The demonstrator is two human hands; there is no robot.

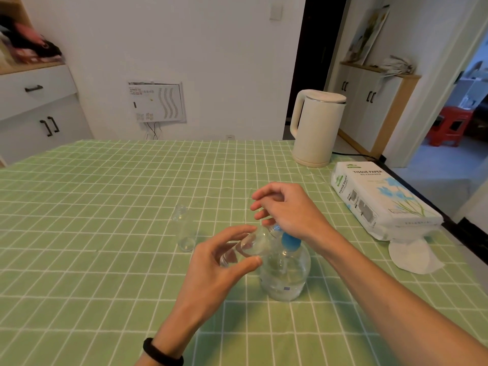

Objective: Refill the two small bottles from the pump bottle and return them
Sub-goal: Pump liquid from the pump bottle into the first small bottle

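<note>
Gripping a small clear bottle [248,244] between thumb and curled fingers, the left hand [219,262] holds it tilted, its mouth close against the top of the pump bottle [286,276]. The small bottle is transparent and blurred, so I cannot tell its fill. The pump bottle is round-bodied and clear, with clear liquid inside, and it stands upright on the green checked tablecloth [105,207] near the table's middle. The right hand [287,207] rests over its blue pump head [290,241], fingers loosely bent and closed on nothing. A second small bottle [184,231] stands upright just left of the hands, apart from them. Green cloth stretches wide to the left and the far edge. On the right, a cream kettle [315,128] stands at the far corner, and a tissue pack [383,196] lies along the right edge with a white tissue [412,257] at its near end.
</note>
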